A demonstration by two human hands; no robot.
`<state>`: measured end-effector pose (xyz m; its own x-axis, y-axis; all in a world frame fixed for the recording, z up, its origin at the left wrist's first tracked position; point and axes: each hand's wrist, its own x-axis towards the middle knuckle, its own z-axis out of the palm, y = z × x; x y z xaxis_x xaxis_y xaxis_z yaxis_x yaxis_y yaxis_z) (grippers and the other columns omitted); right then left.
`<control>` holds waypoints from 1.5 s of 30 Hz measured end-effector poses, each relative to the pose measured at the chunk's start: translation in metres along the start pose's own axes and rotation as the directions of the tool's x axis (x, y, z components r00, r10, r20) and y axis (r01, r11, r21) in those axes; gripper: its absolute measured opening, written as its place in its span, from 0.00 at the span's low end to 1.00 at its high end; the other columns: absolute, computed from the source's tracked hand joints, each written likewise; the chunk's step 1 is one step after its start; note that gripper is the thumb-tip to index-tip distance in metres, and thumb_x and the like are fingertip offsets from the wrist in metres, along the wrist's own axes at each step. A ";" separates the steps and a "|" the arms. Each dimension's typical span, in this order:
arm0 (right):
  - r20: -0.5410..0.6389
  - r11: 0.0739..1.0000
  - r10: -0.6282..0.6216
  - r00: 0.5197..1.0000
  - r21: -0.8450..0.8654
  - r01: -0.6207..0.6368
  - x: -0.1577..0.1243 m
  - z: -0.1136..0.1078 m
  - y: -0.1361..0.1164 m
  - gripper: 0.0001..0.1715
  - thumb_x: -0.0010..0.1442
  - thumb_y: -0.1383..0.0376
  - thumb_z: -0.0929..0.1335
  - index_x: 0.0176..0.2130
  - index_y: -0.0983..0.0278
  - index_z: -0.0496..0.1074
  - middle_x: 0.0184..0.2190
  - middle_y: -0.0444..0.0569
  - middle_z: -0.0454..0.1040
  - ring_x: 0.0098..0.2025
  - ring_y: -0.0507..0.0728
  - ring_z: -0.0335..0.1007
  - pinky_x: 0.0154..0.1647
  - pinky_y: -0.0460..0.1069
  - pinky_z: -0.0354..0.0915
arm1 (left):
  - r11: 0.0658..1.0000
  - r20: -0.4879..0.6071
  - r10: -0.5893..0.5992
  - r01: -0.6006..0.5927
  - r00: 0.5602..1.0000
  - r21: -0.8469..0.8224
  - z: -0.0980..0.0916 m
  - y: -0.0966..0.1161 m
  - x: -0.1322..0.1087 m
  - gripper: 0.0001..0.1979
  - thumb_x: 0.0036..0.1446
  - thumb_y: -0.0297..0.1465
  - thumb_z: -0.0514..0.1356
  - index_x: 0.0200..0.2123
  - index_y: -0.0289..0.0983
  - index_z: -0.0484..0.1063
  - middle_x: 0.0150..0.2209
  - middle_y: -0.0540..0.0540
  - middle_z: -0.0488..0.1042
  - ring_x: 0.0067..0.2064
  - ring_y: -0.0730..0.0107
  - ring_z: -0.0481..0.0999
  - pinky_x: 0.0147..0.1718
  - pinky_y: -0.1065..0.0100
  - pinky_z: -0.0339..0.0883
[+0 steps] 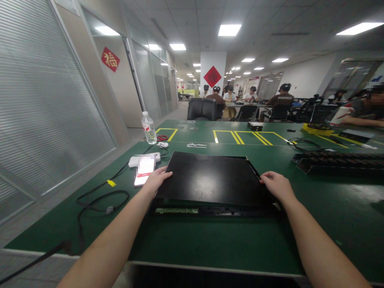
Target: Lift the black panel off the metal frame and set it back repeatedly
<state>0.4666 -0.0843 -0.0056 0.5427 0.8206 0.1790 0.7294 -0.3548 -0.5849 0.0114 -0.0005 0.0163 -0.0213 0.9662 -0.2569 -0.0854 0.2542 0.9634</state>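
Note:
A glossy black display panel [210, 178] lies in front of me over a dark frame, its near edge tilted up a little. My left hand [157, 179] grips the panel's left edge, thumb on top and the other fingers partly hidden. At the opposite side, my right hand [277, 186] pinches the right edge between thumb and fingers. Below the panel's near edge shows a dark strip of the frame [237, 211], with a narrow green circuit board [177, 211] at its left.
A lit phone [144, 170] and a white power strip [135, 160] lie left of the panel, with a black cable [103, 194]. Farther back stand a water bottle [149, 130] and red-handled scissors [162, 138]. Dark metal parts [345, 162] lie at right; people sit beyond the green table [210, 244].

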 end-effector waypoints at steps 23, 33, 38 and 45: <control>0.008 0.998 0.019 1.000 0.058 -0.019 -0.001 0.000 0.000 0.11 0.53 0.59 0.67 0.31 0.59 0.79 0.30 0.47 0.81 0.35 0.59 0.74 0.33 0.51 0.62 | 0.993 -0.046 0.091 -0.087 0.995 0.080 0.001 0.009 -0.011 0.19 0.53 0.21 0.66 0.50 0.34 0.79 0.41 0.41 0.85 0.40 0.60 0.84 0.42 0.63 0.77; -0.004 0.998 0.017 1.000 0.066 -0.017 0.000 0.000 0.000 0.11 0.52 0.58 0.67 0.32 0.59 0.78 0.29 0.47 0.81 0.36 0.60 0.76 0.34 0.51 0.62 | 0.951 0.045 0.150 -0.157 0.988 0.265 -0.004 0.001 -0.005 0.18 0.41 0.30 0.71 0.39 0.35 0.81 0.37 0.41 0.84 0.42 0.51 0.83 0.42 0.59 0.75; 0.008 0.996 0.038 0.999 0.079 -0.038 -0.001 -0.002 -0.003 0.10 0.52 0.59 0.67 0.31 0.59 0.78 0.29 0.48 0.81 0.35 0.60 0.75 0.33 0.50 0.62 | 0.914 0.059 0.182 -0.191 0.981 0.359 -0.006 -0.001 -0.002 0.17 0.40 0.33 0.70 0.38 0.35 0.81 0.37 0.41 0.84 0.41 0.51 0.82 0.40 0.61 0.72; 0.005 0.994 0.041 0.999 0.106 -0.041 -0.002 -0.003 -0.004 0.10 0.52 0.58 0.67 0.30 0.58 0.77 0.28 0.48 0.81 0.36 0.61 0.76 0.35 0.51 0.63 | 0.766 0.079 0.309 -0.298 0.948 0.569 -0.007 -0.007 0.003 0.07 0.44 0.31 0.65 0.29 0.36 0.79 0.30 0.45 0.81 0.41 0.52 0.80 0.40 0.62 0.69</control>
<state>0.4633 -0.0856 -0.0013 0.5698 0.8078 0.1506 0.6583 -0.3391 -0.6720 0.0045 0.0000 0.0079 0.0321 0.9976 0.0607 0.5078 -0.0686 0.8587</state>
